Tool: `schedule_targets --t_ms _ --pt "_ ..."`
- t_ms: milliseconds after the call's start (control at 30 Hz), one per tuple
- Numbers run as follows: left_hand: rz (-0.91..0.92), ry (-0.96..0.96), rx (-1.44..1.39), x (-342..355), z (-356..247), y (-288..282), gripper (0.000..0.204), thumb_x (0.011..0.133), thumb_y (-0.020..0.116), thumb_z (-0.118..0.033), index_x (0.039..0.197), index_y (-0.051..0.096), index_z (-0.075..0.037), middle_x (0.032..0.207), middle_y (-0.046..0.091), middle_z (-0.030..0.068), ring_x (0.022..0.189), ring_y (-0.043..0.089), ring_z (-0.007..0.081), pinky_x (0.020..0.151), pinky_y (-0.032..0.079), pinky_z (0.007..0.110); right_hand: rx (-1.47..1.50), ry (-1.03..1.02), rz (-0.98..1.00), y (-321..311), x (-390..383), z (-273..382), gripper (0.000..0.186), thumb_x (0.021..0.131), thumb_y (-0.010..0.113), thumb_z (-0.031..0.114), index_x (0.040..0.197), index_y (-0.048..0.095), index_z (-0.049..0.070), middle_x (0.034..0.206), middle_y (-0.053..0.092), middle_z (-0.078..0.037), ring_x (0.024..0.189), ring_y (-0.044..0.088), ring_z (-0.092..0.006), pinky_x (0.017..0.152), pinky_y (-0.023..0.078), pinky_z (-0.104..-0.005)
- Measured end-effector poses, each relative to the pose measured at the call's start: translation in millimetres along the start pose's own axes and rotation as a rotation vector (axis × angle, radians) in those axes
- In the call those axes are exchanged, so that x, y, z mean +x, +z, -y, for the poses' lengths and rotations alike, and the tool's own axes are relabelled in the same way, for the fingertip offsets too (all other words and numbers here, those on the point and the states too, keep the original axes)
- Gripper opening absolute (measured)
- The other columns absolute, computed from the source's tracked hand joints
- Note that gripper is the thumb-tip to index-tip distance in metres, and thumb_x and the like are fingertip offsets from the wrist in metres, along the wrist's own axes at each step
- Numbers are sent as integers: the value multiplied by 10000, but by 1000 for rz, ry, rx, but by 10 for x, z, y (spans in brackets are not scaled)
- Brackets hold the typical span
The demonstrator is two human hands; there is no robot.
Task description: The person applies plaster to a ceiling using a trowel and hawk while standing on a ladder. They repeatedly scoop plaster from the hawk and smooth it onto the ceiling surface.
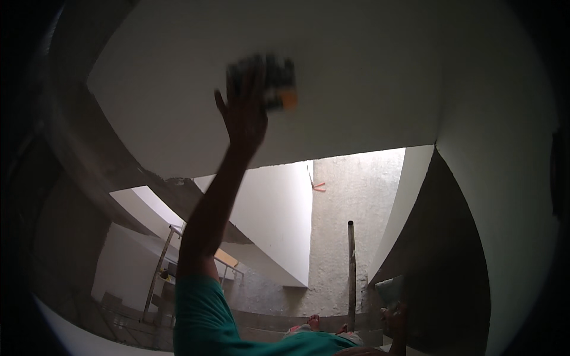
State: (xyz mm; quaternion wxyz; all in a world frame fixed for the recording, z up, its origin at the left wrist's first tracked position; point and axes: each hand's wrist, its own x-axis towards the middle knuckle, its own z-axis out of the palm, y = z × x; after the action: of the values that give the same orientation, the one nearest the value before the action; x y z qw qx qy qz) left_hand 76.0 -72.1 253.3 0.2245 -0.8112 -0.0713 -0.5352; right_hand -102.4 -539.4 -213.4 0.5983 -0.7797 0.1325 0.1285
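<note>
My left arm is raised, and my left hand [243,113] is on a blurred dark grey pad with an orange patch [279,89], held against the white overhead surface [356,71]. Its thumb sticks out to the side while the other fingers lie over the pad. Low on the right, my right hand [393,315] grips a flat, pale grey-green plate-like tool [389,291], partly in shadow.
An upright pole [351,273] stands below the opening. Railings [169,243] run at lower left, beside white wall faces [267,219]. A small orange object [319,186] lies on the rough grey floor [350,178]. My bare feet [314,322] show at the bottom.
</note>
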Motion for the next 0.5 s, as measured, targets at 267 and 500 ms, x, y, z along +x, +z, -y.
schedule_targets --t_ms 267,500 --pt "-237 -9 85 2449 295 -163 644 866 412 -46 1482 332 -215 1494 387 108 1337 381 395 1064 226 669 -92 -47 91 -43 -117 186 196 748 723 90 867 585 16 633 608 -73 506 608 -160 470 482 -322" --pt "59 -109 37 2569 370 -301 671 896 415 -45 1506 249 -270 1562 260 29 1406 279 341 1123 147 643 31 32 33 -104 -167 185 200 735 723 88 849 592 -11 618 602 -95 511 616 -182 484 483 -325"
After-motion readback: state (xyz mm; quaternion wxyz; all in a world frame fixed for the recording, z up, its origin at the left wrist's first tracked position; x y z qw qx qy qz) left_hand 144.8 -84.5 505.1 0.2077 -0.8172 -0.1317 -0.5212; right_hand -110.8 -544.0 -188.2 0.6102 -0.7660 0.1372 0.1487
